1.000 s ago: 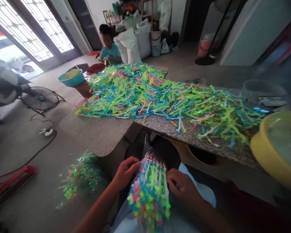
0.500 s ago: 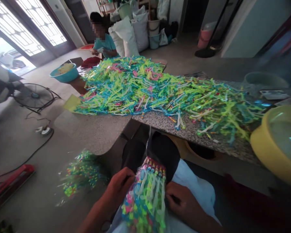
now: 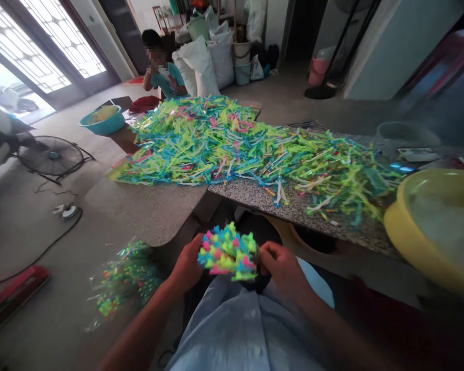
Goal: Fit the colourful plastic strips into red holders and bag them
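Between my hands, over my lap, is a bundle of small plastic pieces [image 3: 228,252] in blue, green, yellow and pink. Its knobbly ends face up toward me, and the rest of it is hidden below. My left hand [image 3: 187,265] is closed on the bundle's left side, fingers partly out of sight. At the right edge, my right hand [image 3: 280,265] has its fingers curled in a pinch against the bundle. A large pile of similar long, thin plastic pieces [image 3: 201,149] covers much of the stone table [image 3: 166,206] ahead.
Several wrapped bundles [image 3: 129,278] lie on the floor at left, near a red object [image 3: 17,299]. A yellow basin [image 3: 402,226] stands at the table's right end. A floor fan [image 3: 52,157], blue basin [image 3: 104,123] and white sacks [image 3: 201,64] are farther off. A person [image 3: 166,77] sits beyond the pile.
The bundle, earlier lying lengthwise with its clear bag showing, is now tipped up with its ends toward me. Both hands have moved up and forward with it. The seated person's hand has risen.
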`<control>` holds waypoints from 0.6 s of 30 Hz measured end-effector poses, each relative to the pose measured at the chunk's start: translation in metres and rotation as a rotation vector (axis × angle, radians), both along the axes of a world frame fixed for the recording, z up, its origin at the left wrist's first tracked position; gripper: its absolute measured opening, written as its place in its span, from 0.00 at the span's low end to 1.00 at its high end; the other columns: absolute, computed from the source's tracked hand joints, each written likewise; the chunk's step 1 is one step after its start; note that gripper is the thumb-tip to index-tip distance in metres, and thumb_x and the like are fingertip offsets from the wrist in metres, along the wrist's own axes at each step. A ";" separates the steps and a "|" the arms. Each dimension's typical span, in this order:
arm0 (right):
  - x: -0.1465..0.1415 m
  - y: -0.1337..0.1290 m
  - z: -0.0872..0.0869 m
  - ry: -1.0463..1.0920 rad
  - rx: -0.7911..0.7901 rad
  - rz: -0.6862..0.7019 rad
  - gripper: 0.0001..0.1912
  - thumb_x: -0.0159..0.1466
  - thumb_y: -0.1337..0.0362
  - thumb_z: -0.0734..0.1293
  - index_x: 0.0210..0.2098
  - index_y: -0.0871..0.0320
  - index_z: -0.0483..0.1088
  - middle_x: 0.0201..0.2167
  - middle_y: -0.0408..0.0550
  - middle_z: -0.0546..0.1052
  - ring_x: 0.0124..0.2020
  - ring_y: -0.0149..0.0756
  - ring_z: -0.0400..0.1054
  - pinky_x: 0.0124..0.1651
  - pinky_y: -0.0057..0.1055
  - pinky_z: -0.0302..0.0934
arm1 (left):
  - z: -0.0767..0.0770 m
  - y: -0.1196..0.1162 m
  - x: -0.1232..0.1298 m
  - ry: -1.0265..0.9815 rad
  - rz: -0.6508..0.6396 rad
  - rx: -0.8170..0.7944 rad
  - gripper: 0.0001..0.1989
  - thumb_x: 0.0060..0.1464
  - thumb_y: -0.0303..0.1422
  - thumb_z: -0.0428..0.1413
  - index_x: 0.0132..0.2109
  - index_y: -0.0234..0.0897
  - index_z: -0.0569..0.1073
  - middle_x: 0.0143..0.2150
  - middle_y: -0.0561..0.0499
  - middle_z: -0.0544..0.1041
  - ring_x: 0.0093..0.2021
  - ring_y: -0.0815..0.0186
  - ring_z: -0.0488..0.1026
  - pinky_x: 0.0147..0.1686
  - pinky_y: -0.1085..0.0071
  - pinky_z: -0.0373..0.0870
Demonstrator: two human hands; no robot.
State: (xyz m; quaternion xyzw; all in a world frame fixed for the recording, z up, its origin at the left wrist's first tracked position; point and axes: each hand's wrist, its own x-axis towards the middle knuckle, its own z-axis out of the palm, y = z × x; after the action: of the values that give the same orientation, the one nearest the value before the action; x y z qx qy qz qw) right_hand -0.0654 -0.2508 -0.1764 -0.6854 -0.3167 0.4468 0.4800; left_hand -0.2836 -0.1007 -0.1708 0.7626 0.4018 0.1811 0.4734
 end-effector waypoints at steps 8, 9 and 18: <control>0.047 0.062 0.025 0.078 -0.007 0.070 0.11 0.58 0.60 0.61 0.21 0.56 0.65 0.15 0.42 0.70 0.15 0.29 0.60 0.21 0.27 0.51 | 0.017 0.049 0.041 0.042 -0.072 -0.100 0.10 0.51 0.29 0.49 0.38 0.35 0.73 0.31 0.51 0.78 0.27 0.67 0.74 0.29 0.73 0.71; 0.049 0.066 0.026 0.127 -0.007 0.067 0.11 0.57 0.60 0.61 0.20 0.56 0.64 0.16 0.42 0.70 0.15 0.28 0.59 0.20 0.26 0.51 | 0.017 0.052 0.042 0.050 -0.076 -0.137 0.09 0.52 0.30 0.49 0.37 0.34 0.73 0.29 0.51 0.78 0.26 0.67 0.74 0.27 0.73 0.70; 0.049 0.066 -0.006 -0.055 -0.106 0.110 0.11 0.58 0.61 0.62 0.20 0.56 0.66 0.14 0.42 0.69 0.17 0.30 0.63 0.23 0.27 0.53 | -0.001 0.052 0.032 0.089 -0.188 -0.162 0.05 0.50 0.32 0.57 0.36 0.36 0.74 0.26 0.52 0.77 0.25 0.67 0.73 0.27 0.73 0.69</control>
State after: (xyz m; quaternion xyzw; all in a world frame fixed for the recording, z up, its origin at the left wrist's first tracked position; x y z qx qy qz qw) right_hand -0.0168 -0.1848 -0.1826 -0.7036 -0.3428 0.4695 0.4088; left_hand -0.2512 -0.0490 -0.1713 0.7636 0.3623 0.0689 0.5300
